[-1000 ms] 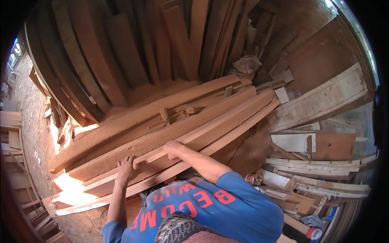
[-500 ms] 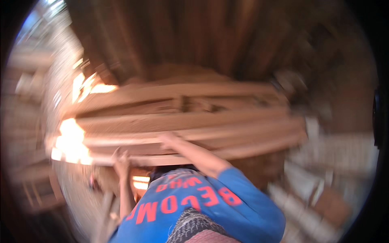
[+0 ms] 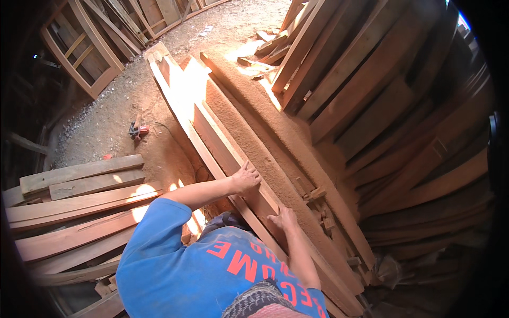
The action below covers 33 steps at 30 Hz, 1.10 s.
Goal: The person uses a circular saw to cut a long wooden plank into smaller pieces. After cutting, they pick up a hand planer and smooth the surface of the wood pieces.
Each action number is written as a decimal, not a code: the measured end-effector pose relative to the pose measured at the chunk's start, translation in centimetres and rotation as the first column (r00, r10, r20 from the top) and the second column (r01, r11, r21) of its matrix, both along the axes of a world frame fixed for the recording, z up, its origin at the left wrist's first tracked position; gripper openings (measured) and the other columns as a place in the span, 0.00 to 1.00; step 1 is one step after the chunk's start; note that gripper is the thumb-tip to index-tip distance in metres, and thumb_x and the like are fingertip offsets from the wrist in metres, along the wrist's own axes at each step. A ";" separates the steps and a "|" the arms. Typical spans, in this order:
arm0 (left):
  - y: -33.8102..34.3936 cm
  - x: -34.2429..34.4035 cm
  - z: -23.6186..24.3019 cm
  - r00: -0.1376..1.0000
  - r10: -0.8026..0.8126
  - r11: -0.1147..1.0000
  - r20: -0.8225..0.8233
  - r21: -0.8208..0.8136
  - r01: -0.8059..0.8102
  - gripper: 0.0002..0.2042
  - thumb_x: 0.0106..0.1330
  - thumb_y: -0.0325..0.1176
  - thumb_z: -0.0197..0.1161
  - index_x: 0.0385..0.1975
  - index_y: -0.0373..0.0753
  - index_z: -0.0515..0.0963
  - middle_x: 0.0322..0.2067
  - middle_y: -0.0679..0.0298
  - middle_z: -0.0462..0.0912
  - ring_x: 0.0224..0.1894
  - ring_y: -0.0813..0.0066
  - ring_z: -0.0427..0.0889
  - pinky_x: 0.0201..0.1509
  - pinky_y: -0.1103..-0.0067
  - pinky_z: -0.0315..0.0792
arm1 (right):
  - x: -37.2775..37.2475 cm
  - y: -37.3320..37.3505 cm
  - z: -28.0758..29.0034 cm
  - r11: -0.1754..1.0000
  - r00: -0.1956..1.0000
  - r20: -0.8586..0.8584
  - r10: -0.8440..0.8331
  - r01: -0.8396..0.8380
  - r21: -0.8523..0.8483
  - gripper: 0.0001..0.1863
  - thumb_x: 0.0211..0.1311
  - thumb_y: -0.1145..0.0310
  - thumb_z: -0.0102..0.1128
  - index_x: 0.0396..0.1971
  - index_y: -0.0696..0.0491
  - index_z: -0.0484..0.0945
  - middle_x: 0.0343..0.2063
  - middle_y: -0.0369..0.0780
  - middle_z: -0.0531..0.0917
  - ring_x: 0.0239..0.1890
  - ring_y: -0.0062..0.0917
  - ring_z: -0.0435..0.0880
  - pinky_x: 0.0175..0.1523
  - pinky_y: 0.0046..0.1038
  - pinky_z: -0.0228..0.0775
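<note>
Just beyond our blue, red-lettered shirt (image 3: 159, 246), our left hand (image 3: 246, 178) and right hand (image 3: 285, 219) rest with fingers bent over the pale edge of a long reddish-brown wooden board (image 3: 213, 138), though we cannot tell whether they grip. It lies already placed alongside a sawdust-coated brown beam (image 3: 246, 138), and we cannot judge what work is left; well beyond, a red-and-black power tool (image 3: 140, 131) sits on brown ground (image 3: 165, 144).

Red lettering (image 3: 243, 264) on blue shirt (image 3: 159, 259)
</note>
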<state>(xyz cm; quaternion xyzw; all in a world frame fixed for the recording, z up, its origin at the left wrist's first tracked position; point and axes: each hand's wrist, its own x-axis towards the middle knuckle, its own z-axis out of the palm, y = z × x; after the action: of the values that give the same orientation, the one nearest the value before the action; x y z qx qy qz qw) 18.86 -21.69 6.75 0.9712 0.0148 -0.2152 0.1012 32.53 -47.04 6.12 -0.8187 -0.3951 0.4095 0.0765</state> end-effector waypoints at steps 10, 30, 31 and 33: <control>0.3 0.7 -1.2 0.964 -0.216 0.961 -0.154 -0.205 0.183 0.15 0.59 0.39 0.67 0.43 0.40 0.82 0.39 0.53 0.88 0.45 0.50 0.88 0.48 0.59 0.81 | -3.7 0.1 2.5 0.997 0.999 0.024 -0.021 0.019 0.080 0.23 0.51 0.56 0.76 0.41 0.55 0.79 0.40 0.54 0.86 0.47 0.51 0.85 0.53 0.49 0.76; 0.5 12.4 -3.2 0.976 -0.100 0.980 -0.194 -0.189 0.062 0.40 0.64 0.75 0.54 0.31 0.33 0.84 0.33 0.38 0.85 0.43 0.39 0.85 0.48 0.52 0.77 | -6.0 -15.2 -0.4 -0.141 -0.116 -0.391 -0.913 0.989 0.035 0.33 0.67 0.50 0.67 0.59 0.60 0.70 0.56 0.53 0.78 0.53 0.41 0.82 0.58 0.41 0.77; 0.3 13.6 -1.3 0.968 -0.146 0.977 -0.202 -0.183 0.109 0.42 0.64 0.76 0.53 0.29 0.32 0.84 0.31 0.38 0.84 0.42 0.38 0.85 0.46 0.53 0.76 | -6.0 -14.8 0.1 -0.302 -0.300 -0.514 -0.803 0.950 -0.083 0.35 0.66 0.48 0.67 0.60 0.60 0.69 0.57 0.53 0.77 0.54 0.42 0.82 0.59 0.43 0.78; 0.0 14.9 2.2 0.976 -0.122 0.974 -0.180 -0.211 0.083 0.42 0.64 0.76 0.53 0.27 0.32 0.83 0.29 0.38 0.84 0.40 0.38 0.86 0.44 0.53 0.76 | -5.5 -14.0 0.7 -0.511 -0.536 -0.630 -0.562 0.824 -0.246 0.41 0.66 0.45 0.68 0.64 0.59 0.63 0.61 0.55 0.73 0.57 0.47 0.79 0.61 0.46 0.76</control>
<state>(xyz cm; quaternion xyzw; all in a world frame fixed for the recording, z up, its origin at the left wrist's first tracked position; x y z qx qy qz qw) 33.75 -21.71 8.91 0.9302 -0.0479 -0.3129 0.1860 27.03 -61.08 6.83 -0.5410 0.4395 0.2300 0.6792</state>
